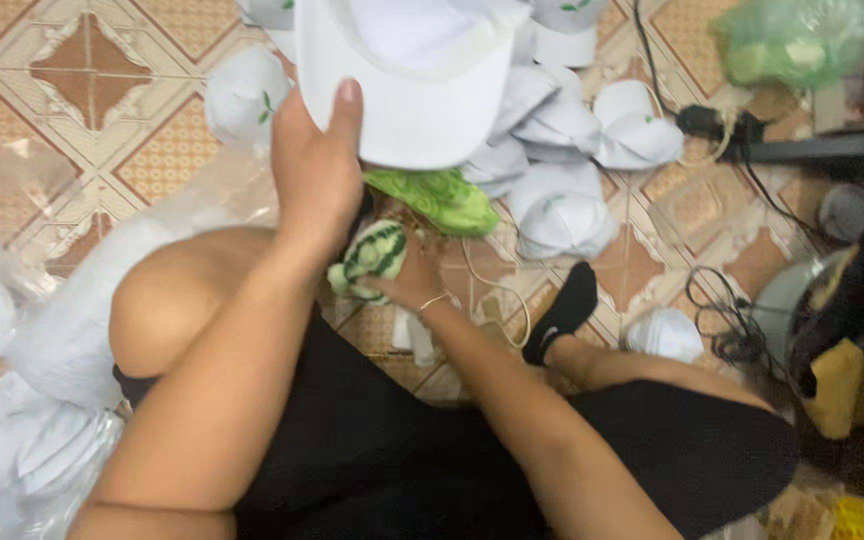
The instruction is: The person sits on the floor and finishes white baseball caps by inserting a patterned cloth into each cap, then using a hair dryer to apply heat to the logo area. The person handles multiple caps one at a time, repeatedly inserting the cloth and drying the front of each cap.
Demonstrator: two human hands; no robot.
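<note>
Left hand (317,165) gripped a white cap (412,75) by its brim above the cap pile (552,150) on the tiled floor, right hand (407,280) closed on a green-white cloth (367,258) w/ fingers hidden, so prob. mid-wiping or stuffing; next needs cloth brought up to cap

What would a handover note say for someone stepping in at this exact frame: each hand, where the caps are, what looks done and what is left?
Left hand: gripping a white cap by its edge, held up above the floor.
Right hand: closed on a rolled green-and-white cloth, low near the knee.
A pile of white caps with small green marks lies on the tiled floor ahead; a green cloth rests beside it. Clear plastic bags holding white pieces sit at the person's left.
Done: cannot tell for certain; the bagged pieces may be finished.
Left: the loose pile looks unhandled.
</note>
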